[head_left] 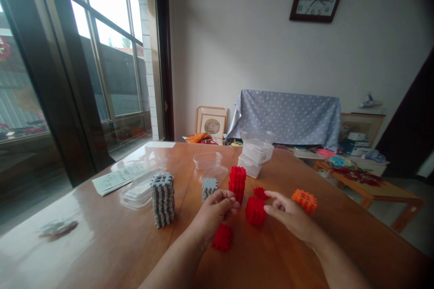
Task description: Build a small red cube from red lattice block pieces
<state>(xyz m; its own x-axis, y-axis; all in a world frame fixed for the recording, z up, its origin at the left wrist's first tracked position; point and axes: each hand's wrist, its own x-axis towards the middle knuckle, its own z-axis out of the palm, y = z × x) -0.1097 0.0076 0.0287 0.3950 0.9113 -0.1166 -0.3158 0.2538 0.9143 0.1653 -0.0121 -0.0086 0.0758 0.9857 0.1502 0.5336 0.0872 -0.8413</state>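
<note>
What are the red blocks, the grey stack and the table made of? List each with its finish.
Red blocks: likely moulded plastic, matte, uniform colour, toothed edges.
Grey stack: seemingly the same plastic, dull, with square cut-outs.
Table: wood or wood veneer, glossy; it mirrors the window light.

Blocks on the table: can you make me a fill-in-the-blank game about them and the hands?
1. The tall stack of blocks left of both hands is coloured ____.
2. The single block just beyond the right hand is coloured ____.
3. The block lying under the left hand is coloured ____.
4. High on the wall hangs a ____ with a dark frame.

Missing words: grey, orange, red, clock.
</note>
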